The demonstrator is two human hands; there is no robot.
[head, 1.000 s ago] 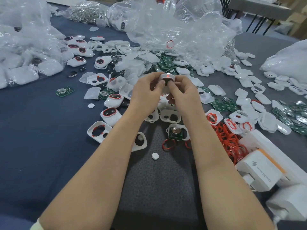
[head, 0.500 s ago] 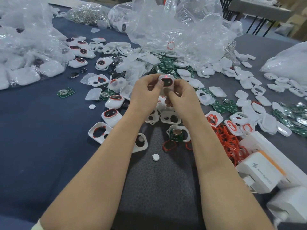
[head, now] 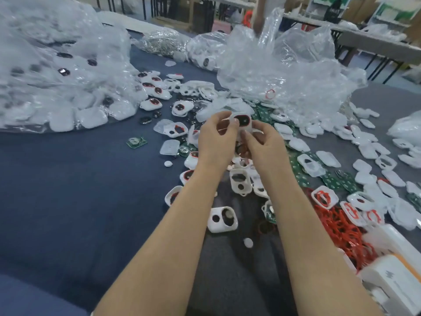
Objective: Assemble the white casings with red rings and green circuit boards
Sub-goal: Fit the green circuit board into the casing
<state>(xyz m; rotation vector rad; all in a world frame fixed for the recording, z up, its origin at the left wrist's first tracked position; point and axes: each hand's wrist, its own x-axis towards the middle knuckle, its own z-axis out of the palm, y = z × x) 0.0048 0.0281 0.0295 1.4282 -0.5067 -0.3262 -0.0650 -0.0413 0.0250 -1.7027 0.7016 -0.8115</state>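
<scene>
Tilted up since a moment ago, the white casing [head: 242, 121] now shows its red-ringed dark window, so ring and board seem seated and this unit looks nearly finished. The left hand [head: 216, 142] and right hand [head: 265, 144] both pinch it above the middle of the table [head: 68, 190]. One casing is held; the loose casings, red rings [head: 341, 226] and green circuit boards [head: 333, 180] are too many to count.

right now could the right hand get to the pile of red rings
Probably yes: the right hand grips the casing, but the red rings lie uncovered to its right, nothing between.
</scene>
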